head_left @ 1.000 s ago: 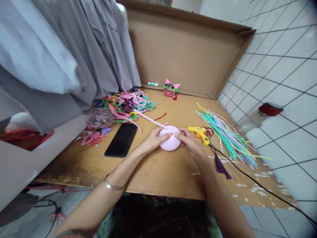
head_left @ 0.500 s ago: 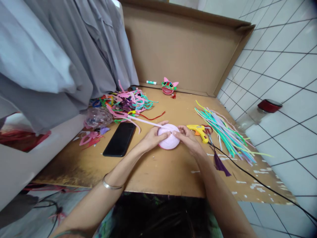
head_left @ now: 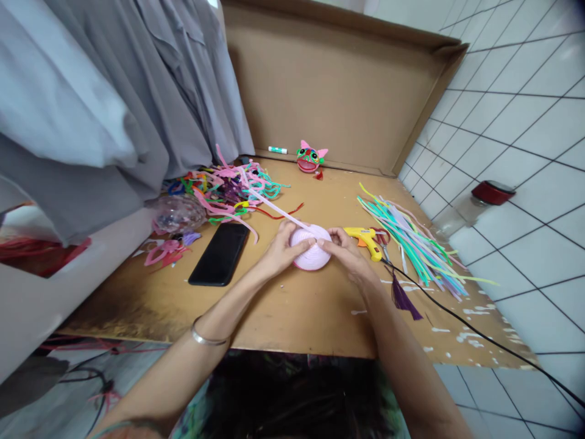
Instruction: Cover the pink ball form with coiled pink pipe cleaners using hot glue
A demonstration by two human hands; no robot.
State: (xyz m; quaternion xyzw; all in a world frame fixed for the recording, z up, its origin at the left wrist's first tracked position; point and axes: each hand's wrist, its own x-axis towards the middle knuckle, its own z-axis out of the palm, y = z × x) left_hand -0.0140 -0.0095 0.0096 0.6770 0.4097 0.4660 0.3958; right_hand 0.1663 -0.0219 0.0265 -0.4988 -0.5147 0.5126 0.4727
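Note:
Between my hands is a round, coiled disc of pale lilac pipe cleaner (head_left: 311,259), with a reddish edge along its lower rim. From its top a loose strip of lilac pipe cleaner (head_left: 278,210) runs up and to the left. My left hand (head_left: 286,247) grips the disc's left side, thumb lying on its face. On the right side my right hand (head_left: 345,249) holds it too, thumb tip near the centre. Most fingers are curled behind the disc and partly hidden.
A yellow glue gun (head_left: 365,238) with a black cord, scissors (head_left: 382,239) and a purple tassel (head_left: 404,299) lie right. Beyond is a pipe cleaner bundle (head_left: 411,238). Left are a black phone (head_left: 219,255) and a tangled pile (head_left: 233,186). A pink-eared figure (head_left: 309,157) stands behind.
The loose strip has swung upward, its free end now higher over the pile. Both hands keep their hold on the disc, and the whole view has shifted slightly.

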